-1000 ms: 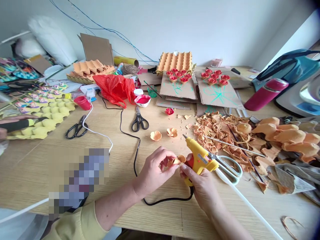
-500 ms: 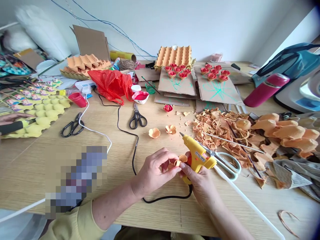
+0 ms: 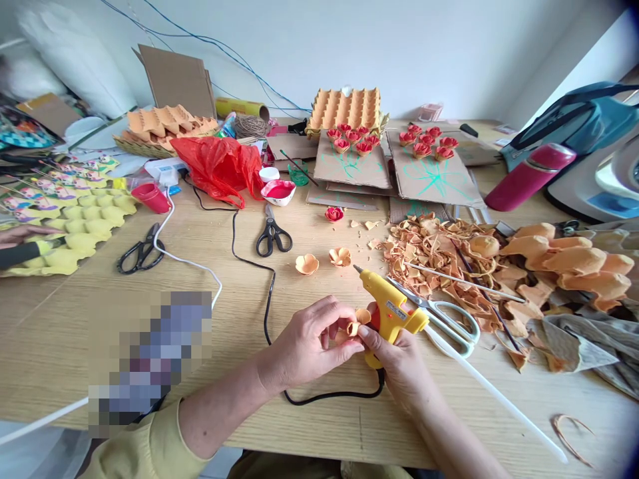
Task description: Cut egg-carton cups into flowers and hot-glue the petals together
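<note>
My left hand (image 3: 314, 342) pinches a small orange egg-carton flower (image 3: 353, 328) with a rolled centre. The thumb of my right hand (image 3: 397, 356) presses against the same piece, while its other fingers wrap round a yellow hot glue gun (image 3: 392, 309). The gun's nozzle points up and left, and a long white glue stick (image 3: 504, 399) sticks out of its back. Ahead of my hands lie two unpainted paper flowers (image 3: 307, 265) and one red painted flower (image 3: 334, 213). Scissors with pale green handles (image 3: 456, 329) rest just right of the gun.
Carton scraps (image 3: 429, 259) heap up on the right. Black scissors (image 3: 273, 236), a bowl of red paint (image 3: 278, 192) and a red plastic bag (image 3: 219, 166) lie ahead. Red flowers stand on cardboard (image 3: 354, 171). Another person's hand (image 3: 24, 233) is at the left by a yellow egg tray (image 3: 94, 216).
The view has shifted slightly. My fingers have turned the flower a little, so its rolled centre shows more openly. The glue gun stays in my right hand.
</note>
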A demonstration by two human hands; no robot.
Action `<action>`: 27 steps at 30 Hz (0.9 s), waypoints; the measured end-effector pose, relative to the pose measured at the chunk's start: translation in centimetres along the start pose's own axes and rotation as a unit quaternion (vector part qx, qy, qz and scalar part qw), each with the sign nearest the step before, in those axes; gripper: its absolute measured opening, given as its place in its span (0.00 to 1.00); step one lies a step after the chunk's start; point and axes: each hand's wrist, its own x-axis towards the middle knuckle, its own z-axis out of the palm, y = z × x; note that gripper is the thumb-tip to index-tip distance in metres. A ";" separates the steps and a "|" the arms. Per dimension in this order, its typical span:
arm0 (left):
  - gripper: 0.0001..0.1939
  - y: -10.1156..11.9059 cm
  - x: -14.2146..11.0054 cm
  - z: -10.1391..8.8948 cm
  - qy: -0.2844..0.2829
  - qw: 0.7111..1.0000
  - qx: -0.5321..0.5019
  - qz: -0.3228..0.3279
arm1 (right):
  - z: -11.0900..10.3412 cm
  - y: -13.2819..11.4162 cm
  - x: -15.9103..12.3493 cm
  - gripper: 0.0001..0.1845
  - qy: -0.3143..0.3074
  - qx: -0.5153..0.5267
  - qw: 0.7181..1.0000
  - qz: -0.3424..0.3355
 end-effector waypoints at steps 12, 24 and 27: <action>0.10 -0.2 -0.2 0.6 0.017 0.998 0.051 0.015 | 0.2 -0.1 0.1 0.20 0.011 0.025 0.999 0.018; 0.06 -0.4 -0.1 0.4 0.023 0.998 0.049 0.029 | 0.1 -0.7 0.0 0.21 0.030 -0.010 0.999 0.017; 0.07 -0.5 -0.2 0.6 0.043 0.997 0.061 0.033 | 0.1 -0.6 0.1 0.22 0.017 -0.011 1.000 0.022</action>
